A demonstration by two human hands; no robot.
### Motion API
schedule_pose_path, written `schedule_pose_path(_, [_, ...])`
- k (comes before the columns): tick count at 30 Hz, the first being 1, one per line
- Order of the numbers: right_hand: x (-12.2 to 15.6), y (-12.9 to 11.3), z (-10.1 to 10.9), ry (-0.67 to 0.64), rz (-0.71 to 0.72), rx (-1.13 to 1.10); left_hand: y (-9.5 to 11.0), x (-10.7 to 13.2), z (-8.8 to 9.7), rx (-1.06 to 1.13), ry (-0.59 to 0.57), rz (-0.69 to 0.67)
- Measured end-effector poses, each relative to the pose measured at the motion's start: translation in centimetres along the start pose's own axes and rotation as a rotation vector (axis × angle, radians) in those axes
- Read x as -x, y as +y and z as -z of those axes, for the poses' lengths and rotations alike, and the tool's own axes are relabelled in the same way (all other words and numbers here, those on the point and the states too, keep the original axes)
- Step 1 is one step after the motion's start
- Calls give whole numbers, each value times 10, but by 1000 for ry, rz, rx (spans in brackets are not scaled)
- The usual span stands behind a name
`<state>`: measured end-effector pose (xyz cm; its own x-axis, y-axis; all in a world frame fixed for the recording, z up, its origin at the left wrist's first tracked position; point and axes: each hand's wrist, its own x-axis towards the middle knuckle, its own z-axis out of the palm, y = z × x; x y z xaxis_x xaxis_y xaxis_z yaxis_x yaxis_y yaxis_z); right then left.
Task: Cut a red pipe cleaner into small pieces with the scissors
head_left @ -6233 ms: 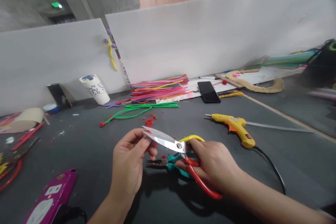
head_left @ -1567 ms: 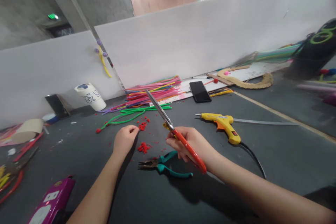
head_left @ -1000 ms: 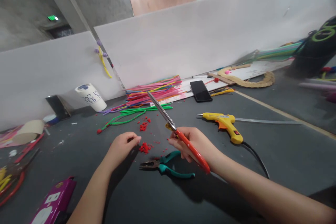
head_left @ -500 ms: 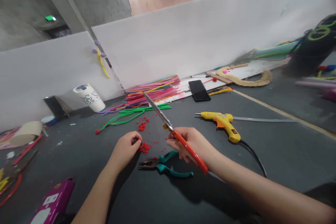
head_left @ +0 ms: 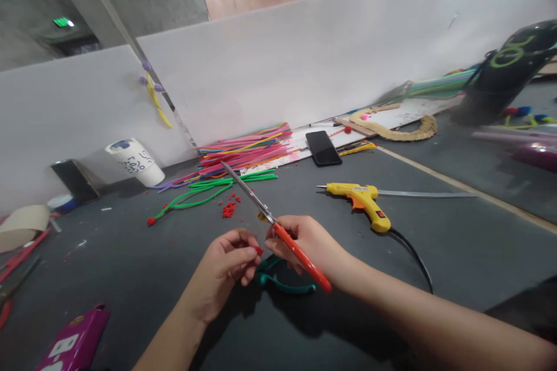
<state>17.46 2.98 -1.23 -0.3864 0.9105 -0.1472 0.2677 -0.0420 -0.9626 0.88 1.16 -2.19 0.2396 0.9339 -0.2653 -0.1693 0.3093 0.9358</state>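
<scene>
My right hand (head_left: 300, 243) grips red-handled scissors (head_left: 300, 255), their blades pointing up and left over the table. Between the thumb and fingers of my left hand (head_left: 230, 261), a small red piece (head_left: 259, 250) is pinched, close to the right fingertips. Under and behind both hands lie teal-handled pliers (head_left: 287, 287), their jaws hidden by my left hand. Beyond the left hand, small red bits (head_left: 229, 208) are scattered on the table. Green pipe cleaners (head_left: 209, 191), one with a red tip, lie just past them.
To the right rests a yellow glue gun (head_left: 365, 200) with a glue stick and a black cord. A black phone (head_left: 322, 148) lies near a pile of coloured pipe cleaners (head_left: 248, 151). A white cup (head_left: 137, 162) stands back left; a purple box (head_left: 76, 339) sits front left.
My left hand has lifted from the pile of red bits with a small red piece and moved right, toward the right hand. The scissors stay in the right hand. The view has shifted slightly.
</scene>
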Motion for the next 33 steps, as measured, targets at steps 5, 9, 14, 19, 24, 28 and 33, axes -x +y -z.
schedule_pose_path(5, [1, 1, -4, -4, 103, 71, -4, -2, -6, 29, 29, -2])
schedule_pose_path(9, [1, 4, -7, 39, 140, 153, -4, -2, -5, 9, 18, -15])
schedule_pose_path(14, [1, 5, -8, 62, 164, 107, -5, -2, -2, 9, 19, -23])
schedule_pose_path(19, [3, -1, -6, -33, 55, -40, -3, -1, -2, 18, -36, -8])
schedule_pose_path(24, [5, -2, -5, -50, 24, -70, -2, 0, -5, 20, -23, -29])
schedule_pose_path(28, [5, -1, -6, -44, 24, -43, -3, 0, -4, -12, -3, -44])
schedule_pose_path(33, [7, -4, -4, -55, 21, -56, -5, -1, -2, -82, 35, -48])
